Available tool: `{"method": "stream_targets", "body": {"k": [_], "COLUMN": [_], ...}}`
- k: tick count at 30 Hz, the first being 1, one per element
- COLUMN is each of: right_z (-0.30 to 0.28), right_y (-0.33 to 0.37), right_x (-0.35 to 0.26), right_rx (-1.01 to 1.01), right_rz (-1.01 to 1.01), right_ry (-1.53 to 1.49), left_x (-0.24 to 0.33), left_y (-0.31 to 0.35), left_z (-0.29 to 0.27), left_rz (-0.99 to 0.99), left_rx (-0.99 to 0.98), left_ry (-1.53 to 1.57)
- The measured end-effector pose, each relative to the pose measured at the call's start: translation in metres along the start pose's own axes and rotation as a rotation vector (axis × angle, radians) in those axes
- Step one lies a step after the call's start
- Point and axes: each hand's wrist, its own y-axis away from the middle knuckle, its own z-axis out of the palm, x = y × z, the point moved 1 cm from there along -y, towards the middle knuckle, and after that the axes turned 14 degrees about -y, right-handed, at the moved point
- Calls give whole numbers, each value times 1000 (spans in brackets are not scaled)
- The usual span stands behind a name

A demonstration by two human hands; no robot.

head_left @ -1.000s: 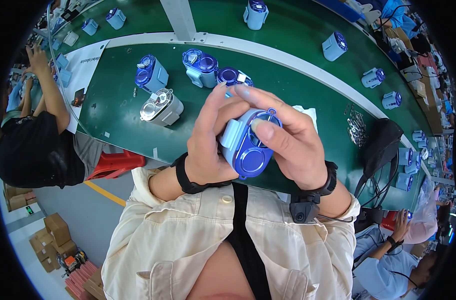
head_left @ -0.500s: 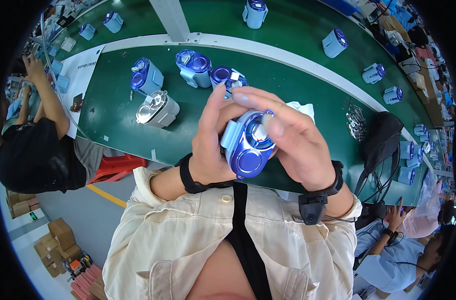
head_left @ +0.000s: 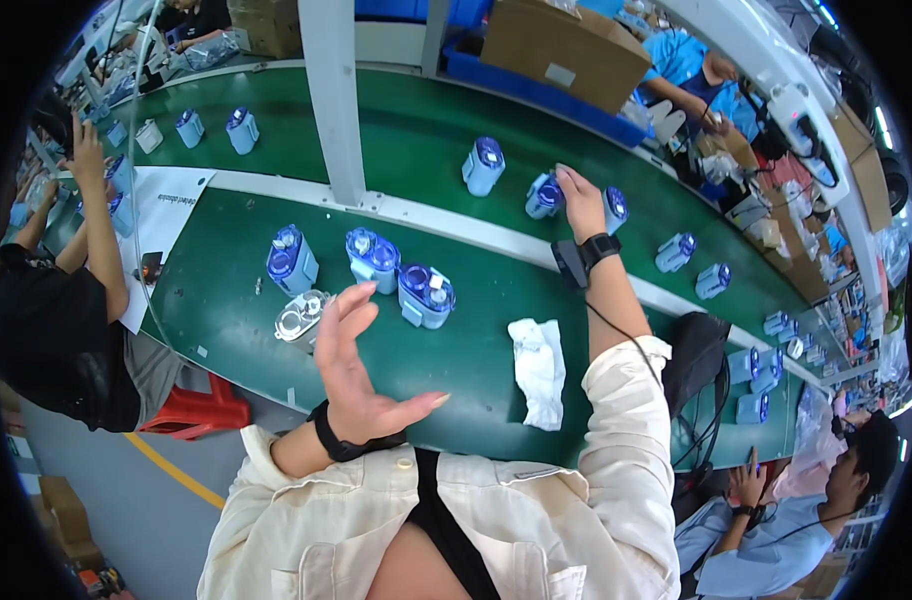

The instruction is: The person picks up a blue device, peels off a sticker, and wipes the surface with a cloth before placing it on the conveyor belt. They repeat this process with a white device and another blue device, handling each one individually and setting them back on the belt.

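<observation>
On the far green belt, my right hand [head_left: 583, 212] reaches out to a light-blue container [head_left: 542, 198] with a dark-blue see-through lid. The fingers close on its right side; their undersides are hidden. My left hand [head_left: 354, 378] is open above the near table, thumb and fingers apart and nothing in it. Just behind it stands a whitish container with a clear lid [head_left: 302, 318], partly covered by the fingers. Three blue-lidded containers stand farther back, among them a left one [head_left: 292, 262], a middle one [head_left: 373, 262] and a right one [head_left: 426, 297].
A crumpled white cloth [head_left: 539, 375] lies on the green table. A black bag [head_left: 698, 350] with cables is at the right. A white metal rail [head_left: 466, 225] and post [head_left: 333, 110] divide table from belt. More containers stand along the belt; co-workers sit left and right.
Both hands held the blue container before my chest. My right hand has carried it forward to the belt; my left hand has let go and spread open. The view has tilted up.
</observation>
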Motion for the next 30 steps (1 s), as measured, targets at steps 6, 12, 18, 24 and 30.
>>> {"method": "stream_targets", "body": {"k": [6, 12, 18, 24, 30], "right_z": [43, 95, 121, 101, 83], "right_y": [1, 50, 159, 166, 193], "right_x": [-58, -114, -149, -152, -207], "right_rx": [29, -406, -896, -893, -1172], "right_rz": [-168, -269, -170, 33, -158], "right_ry": [776, 282, 209, 95, -77], "left_x": [-4, -5, -15, -3, 2], "left_y": [5, 4, 3, 2, -13], "left_z": [-16, -26, -30, -19, -9], "left_rz": [-21, -49, -21, -134, -192], "left_rx": [40, 97, 125, 44, -619], "left_ry": [-51, -33, -6, 92, 299]}}
